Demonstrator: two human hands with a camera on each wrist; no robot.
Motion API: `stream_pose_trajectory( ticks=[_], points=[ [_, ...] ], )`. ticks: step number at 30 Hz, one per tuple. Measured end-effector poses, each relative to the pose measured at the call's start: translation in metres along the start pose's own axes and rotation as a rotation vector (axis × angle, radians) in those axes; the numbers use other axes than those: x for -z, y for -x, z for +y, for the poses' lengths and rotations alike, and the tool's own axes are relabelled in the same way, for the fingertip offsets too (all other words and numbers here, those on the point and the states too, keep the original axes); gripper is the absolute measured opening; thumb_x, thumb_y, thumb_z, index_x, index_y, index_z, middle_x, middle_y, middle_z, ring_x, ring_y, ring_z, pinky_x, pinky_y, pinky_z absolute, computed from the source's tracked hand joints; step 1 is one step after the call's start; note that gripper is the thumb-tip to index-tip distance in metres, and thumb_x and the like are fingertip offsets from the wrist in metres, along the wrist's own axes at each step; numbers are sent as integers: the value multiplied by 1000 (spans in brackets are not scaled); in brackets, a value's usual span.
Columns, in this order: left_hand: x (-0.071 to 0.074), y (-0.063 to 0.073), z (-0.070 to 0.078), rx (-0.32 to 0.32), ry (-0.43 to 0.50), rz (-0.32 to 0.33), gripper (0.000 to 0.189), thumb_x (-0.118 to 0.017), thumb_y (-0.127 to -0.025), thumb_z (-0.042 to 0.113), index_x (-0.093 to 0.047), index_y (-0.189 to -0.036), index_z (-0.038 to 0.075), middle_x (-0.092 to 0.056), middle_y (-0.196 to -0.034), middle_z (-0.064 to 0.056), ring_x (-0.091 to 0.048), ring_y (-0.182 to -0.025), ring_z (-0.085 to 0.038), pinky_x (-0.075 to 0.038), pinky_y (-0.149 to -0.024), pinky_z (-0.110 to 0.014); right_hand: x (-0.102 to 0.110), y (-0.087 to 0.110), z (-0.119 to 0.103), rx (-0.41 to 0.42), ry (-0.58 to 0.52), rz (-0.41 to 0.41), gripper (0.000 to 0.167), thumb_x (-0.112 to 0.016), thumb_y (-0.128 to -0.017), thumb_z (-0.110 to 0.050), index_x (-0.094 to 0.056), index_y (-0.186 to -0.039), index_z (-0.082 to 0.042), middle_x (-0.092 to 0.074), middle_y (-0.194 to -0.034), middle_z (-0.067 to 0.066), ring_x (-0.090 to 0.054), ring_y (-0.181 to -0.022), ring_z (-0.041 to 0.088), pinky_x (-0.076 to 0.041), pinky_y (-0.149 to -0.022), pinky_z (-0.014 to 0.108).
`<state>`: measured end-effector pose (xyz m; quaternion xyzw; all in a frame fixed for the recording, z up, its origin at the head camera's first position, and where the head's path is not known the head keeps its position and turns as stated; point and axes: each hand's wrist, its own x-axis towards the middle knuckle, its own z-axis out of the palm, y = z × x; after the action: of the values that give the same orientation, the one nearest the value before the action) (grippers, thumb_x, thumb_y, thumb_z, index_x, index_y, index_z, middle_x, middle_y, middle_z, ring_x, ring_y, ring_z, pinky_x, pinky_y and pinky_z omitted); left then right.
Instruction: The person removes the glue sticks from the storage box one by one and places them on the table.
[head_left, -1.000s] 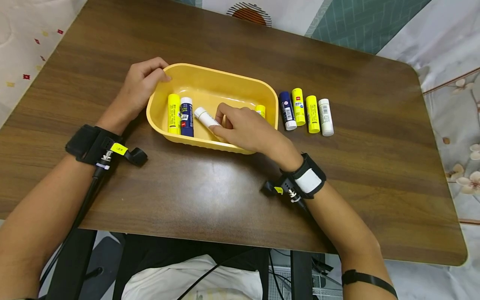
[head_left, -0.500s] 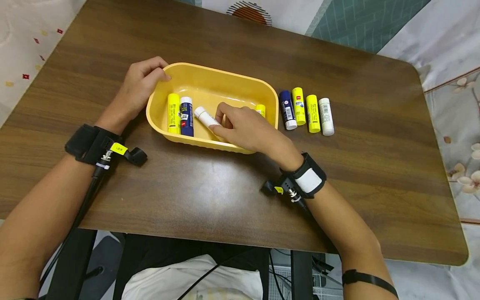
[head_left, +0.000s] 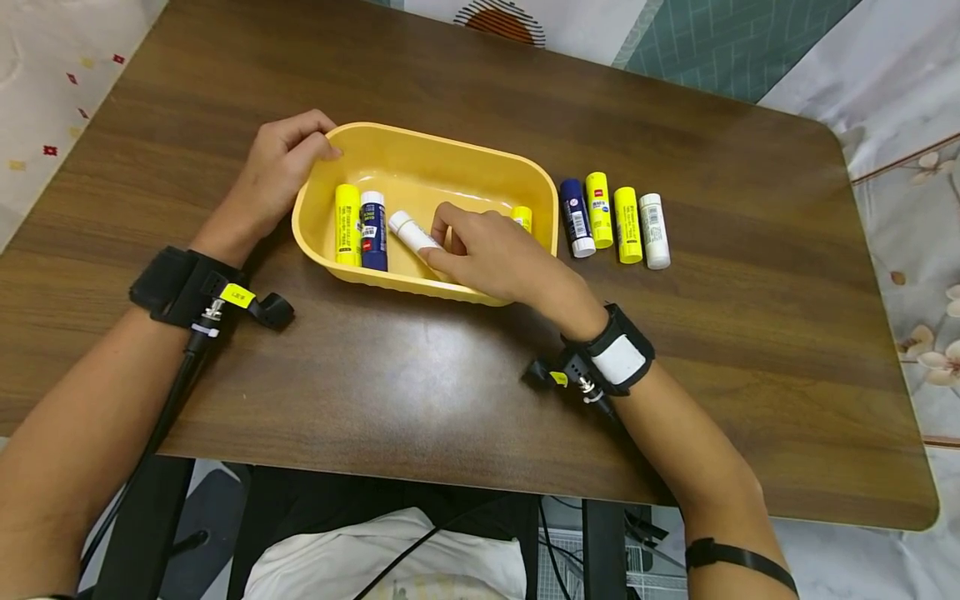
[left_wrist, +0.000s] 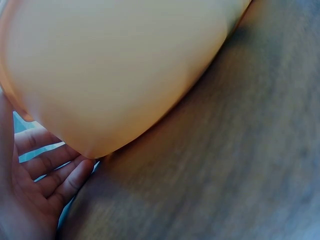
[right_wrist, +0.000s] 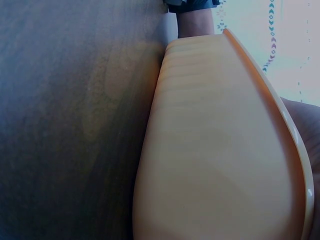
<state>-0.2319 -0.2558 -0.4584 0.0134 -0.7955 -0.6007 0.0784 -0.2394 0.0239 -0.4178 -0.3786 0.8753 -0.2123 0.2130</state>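
Observation:
A yellow plastic basket (head_left: pixel 420 287) stands on the table, its near wall filling much of both wrist views. My left hand (head_left: pixel 283 162) grips the basket's far left corner, thumb over the rim and fingers along the outside wall (left_wrist: pixel 45 165). Inside, my right hand (head_left: pixel 495 250) pinches a white glue stick (head_left: pixel 408 229) that lies slanted on the bottom, its lower end hidden by the fingers. To its left lie a yellow glue stick (head_left: pixel 347 225) and a blue glue stick (head_left: pixel 373 232), side by side. Another yellow glue stick (head_left: pixel 522 217) shows partly behind my right hand.
Right of the basket, a row lies on the wooden table (head_left: pixel 750 350): a blue glue stick (head_left: pixel 577 218), two yellow ones (head_left: pixel 627 225) and a white one (head_left: pixel 655 232). A cable (head_left: pixel 168 408) runs along my left forearm. The table's near edge is close to my lap.

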Motion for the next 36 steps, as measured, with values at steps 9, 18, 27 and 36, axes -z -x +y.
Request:
stream_pose_trajectory(
  ticks=[9, 18, 27, 36],
  points=[
    [1, 1, 2, 4, -1, 1, 21, -49, -98, 12, -70, -99, 6, -61, -97, -5, -57, -82, -20, -49, -69, -21, 1, 0, -2, -1, 0, -2, 28, -60, -100, -41, -57, -112, -16, -59, -81, 3, -53, -68, 19, -38, -60, 30],
    [3, 2, 3, 2, 14, 12, 21, -50, -97, 11, -70, -97, 5, -60, -95, -6, -57, -79, -20, -49, -66, -21, 2, -1, -3, 6, -2, -5, 28, -59, -100, -41, -57, -113, -16, -59, -81, 3, -53, -67, 20, -38, -59, 30],
    [3, 1, 4, 5, 32, 14, 20, -51, -96, 10, -70, -97, 4, -60, -94, -6, -57, -79, -19, -48, -66, -21, 4, 0, -5, 1, 1, -11, 29, -59, -100, -41, -57, -114, -16, -59, -83, 3, -53, -70, 20, -39, -61, 30],
    [2, 0, 5, 7, 35, 15, 20, -51, -96, 10, -69, -96, 2, -60, -93, -6, -57, -79, -20, -48, -66, -22, 5, 1, -5, 3, -4, -8, 29, -59, -100, -41, -58, -114, -15, -59, -82, 3, -53, -69, 20, -38, -60, 30]
  ],
)
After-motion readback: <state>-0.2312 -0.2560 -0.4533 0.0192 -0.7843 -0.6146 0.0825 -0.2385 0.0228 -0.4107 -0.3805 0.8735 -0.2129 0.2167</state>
